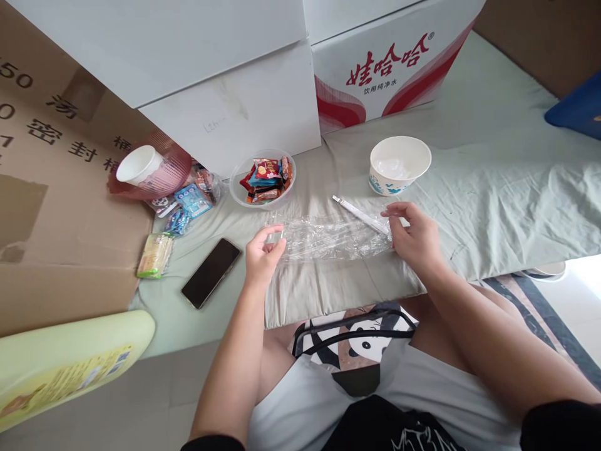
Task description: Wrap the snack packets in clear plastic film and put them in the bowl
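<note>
A crinkled strip of clear plastic film [328, 241] stretches sideways just above the cloth. My left hand [263, 250] pinches its left end between thumb and fingers. At the right end, my right hand [416, 237] grips the film with thumb and fingertips bent together. Beyond the film lies a slim white pen-like tool with a metal tip [352, 208], its near end partly covered by the film. Behind my right hand stands a white paper bowl [401, 156] with a blue pattern; something clear and shiny shows inside.
A clear round tub [237, 188] holds several wrapped snacks. To its left are snack packets [192, 200], a cup stack [141, 166] and a packet of thin sticks [154, 255]. A phone [211, 274] lies near my left hand. Cartons [263, 106] wall off the back.
</note>
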Action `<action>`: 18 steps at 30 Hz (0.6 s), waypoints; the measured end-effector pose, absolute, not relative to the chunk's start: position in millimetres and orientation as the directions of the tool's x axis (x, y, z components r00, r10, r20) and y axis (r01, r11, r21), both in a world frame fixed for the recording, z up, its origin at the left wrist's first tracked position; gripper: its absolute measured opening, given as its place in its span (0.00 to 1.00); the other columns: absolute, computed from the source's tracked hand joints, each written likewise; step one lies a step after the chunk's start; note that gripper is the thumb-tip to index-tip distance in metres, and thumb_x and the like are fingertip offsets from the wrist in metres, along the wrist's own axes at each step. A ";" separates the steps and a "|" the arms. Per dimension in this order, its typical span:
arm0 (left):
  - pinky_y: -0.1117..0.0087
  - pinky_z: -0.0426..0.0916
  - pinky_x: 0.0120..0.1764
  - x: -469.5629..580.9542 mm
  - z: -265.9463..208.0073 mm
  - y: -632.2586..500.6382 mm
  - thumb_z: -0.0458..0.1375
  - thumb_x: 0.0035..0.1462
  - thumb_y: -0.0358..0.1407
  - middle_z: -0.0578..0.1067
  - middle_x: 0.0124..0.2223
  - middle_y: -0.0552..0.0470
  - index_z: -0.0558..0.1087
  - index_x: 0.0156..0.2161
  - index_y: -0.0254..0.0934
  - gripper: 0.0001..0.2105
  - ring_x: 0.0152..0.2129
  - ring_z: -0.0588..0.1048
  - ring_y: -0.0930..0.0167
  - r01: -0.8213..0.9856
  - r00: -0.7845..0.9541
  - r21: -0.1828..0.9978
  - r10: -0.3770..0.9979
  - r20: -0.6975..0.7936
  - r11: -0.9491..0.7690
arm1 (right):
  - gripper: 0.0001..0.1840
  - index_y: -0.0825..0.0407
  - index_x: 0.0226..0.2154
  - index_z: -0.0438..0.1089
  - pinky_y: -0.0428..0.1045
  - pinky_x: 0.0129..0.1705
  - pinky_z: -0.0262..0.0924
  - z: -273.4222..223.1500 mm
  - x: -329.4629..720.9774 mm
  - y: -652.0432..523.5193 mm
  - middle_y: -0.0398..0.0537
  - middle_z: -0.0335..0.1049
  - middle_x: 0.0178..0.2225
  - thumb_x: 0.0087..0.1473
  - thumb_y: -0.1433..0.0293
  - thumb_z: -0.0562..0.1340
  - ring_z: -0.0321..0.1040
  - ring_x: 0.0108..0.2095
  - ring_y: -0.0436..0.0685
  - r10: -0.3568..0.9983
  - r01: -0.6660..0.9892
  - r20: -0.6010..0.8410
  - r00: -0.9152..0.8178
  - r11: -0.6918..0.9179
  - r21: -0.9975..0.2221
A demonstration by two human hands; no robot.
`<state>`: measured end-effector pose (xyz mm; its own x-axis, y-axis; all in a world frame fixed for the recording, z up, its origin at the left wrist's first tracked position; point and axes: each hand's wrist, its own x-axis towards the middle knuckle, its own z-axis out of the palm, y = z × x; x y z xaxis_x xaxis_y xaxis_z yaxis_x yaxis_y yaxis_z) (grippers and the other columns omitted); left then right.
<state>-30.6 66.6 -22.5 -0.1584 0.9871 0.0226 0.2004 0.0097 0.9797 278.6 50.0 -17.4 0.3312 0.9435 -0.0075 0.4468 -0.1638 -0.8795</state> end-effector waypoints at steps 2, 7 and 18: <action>0.78 0.58 0.19 -31.6 -21.7 66.1 0.67 0.49 0.37 0.78 0.55 0.44 0.80 0.44 0.38 0.15 0.17 0.62 0.85 0.228 -0.060 0.971 0.995 0.081 -0.066 | 0.13 0.49 0.44 0.71 0.50 0.23 0.64 -17.7 278.2 48.7 0.52 0.80 0.48 0.58 0.68 0.57 0.63 0.15 0.47 0.940 0.435 0.037 0.338 -0.121 -0.892; 0.77 0.66 0.25 -33.4 -25.8 68.6 0.64 0.52 0.33 0.75 0.60 0.42 0.78 0.53 0.39 0.21 0.27 0.74 0.78 0.336 -0.012 0.929 0.986 0.169 -0.155 | 0.13 0.48 0.43 0.73 0.49 0.21 0.62 -18.5 274.1 44.9 0.51 0.79 0.48 0.60 0.68 0.55 0.63 0.16 0.47 0.924 0.416 0.135 0.357 -0.028 -0.909; 0.69 0.76 0.35 -34.4 -35.3 70.8 0.62 0.52 0.28 0.73 0.57 0.43 0.76 0.55 0.40 0.24 0.25 0.71 0.78 0.676 -0.029 0.725 0.979 0.204 -0.131 | 0.13 0.47 0.42 0.73 0.55 0.36 0.68 -30.2 282.9 51.6 0.51 0.74 0.47 0.57 0.73 0.56 0.69 0.26 0.53 0.911 0.667 0.270 0.312 -0.008 -0.745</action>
